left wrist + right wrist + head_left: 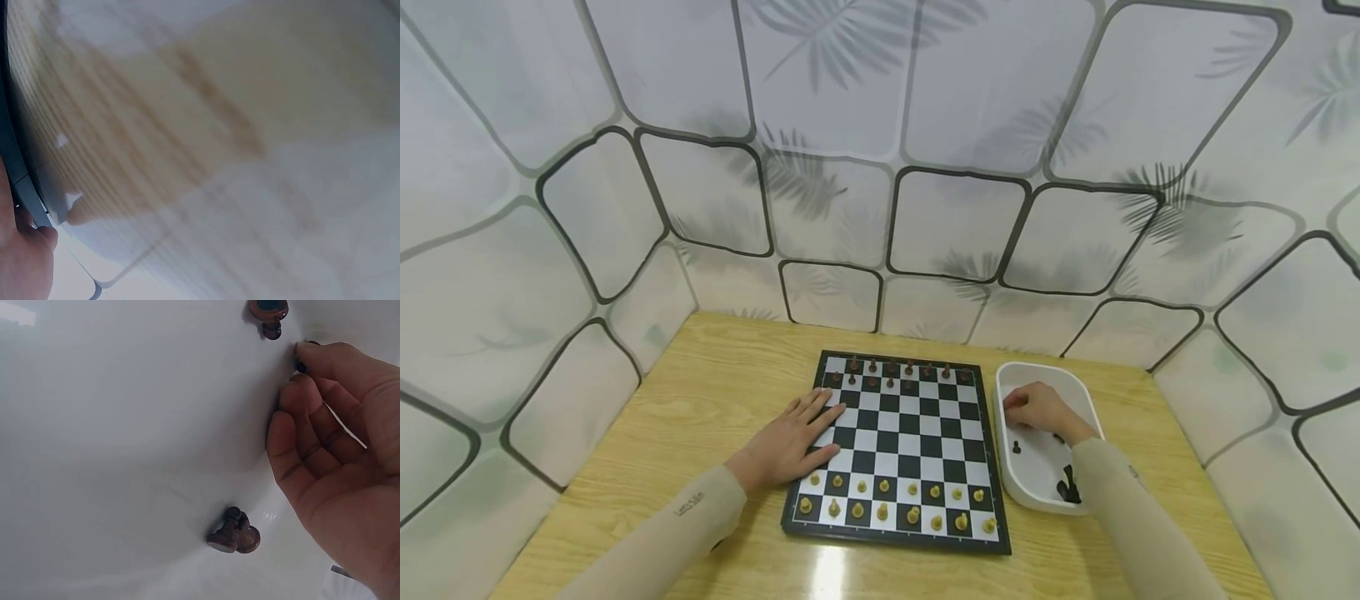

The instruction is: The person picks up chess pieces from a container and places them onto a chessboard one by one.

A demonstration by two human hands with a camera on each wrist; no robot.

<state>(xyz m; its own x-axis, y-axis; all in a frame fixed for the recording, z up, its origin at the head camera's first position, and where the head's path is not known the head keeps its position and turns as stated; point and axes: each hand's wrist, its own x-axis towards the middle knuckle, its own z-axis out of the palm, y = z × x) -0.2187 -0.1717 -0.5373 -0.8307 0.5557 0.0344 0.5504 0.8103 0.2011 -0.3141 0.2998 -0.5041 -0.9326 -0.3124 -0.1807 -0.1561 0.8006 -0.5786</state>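
A black-and-white chessboard (887, 442) lies on the table. Gold chess pieces (882, 511) fill its two near rows, and red-brown pieces (909, 367) stand along the two far rows. My left hand (790, 442) rests with spread fingers on the board's left edge. Inside a white bin (1033, 471) to the right, my right hand (1037, 408) pinches a small dark chess piece (302, 366) between thumb and fingertips near the bin's wall; the fingers mostly hide it. Two red-brown pawns (232, 534) lie together in the bin, with another piece (270, 315) close to the fingers.
Several dark pieces (1067, 485) lie at the near right of the bin, and a single one (1017, 447) sits below the hand. The wooden table (715, 367) meets patterned curtain-like walls (827, 217) at the back and sides.
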